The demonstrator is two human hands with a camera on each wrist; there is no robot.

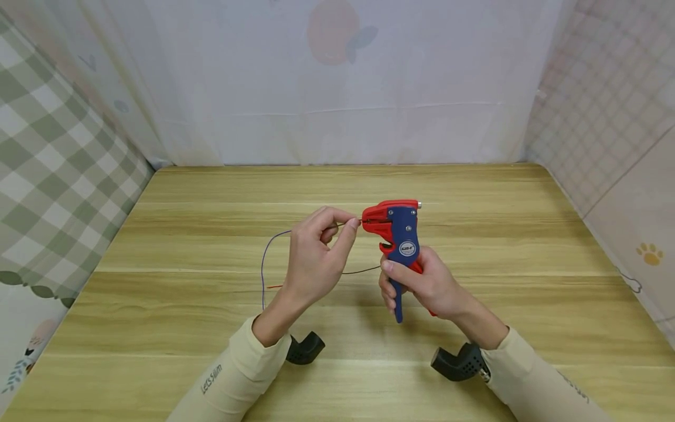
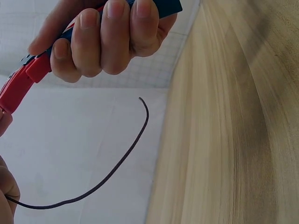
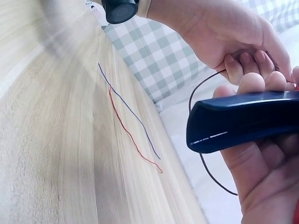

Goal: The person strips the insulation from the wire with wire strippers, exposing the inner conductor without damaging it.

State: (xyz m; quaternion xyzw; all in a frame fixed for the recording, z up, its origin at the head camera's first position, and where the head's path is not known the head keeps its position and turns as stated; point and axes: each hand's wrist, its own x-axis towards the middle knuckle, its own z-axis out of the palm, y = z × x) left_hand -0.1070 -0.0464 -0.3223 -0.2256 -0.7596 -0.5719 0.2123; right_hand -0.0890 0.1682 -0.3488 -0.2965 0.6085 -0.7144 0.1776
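My right hand grips a red and blue wire stripper by its handles, its red nose turned left. The blue handle looms large in the right wrist view. My left hand pinches a thin dark wire between thumb and forefinger, fingertips right at the stripper's nose. The end of the wire by the nose is mostly hidden by those fingertips. From the left hand, the rest of the dark wire bows out in a loose curve to a free end in the left wrist view.
On the wooden table lie a blue wire and a red wire, left of and partly behind the left hand. The two wires cross near one end in the right wrist view. A dark wrist camera sits below the right hand.
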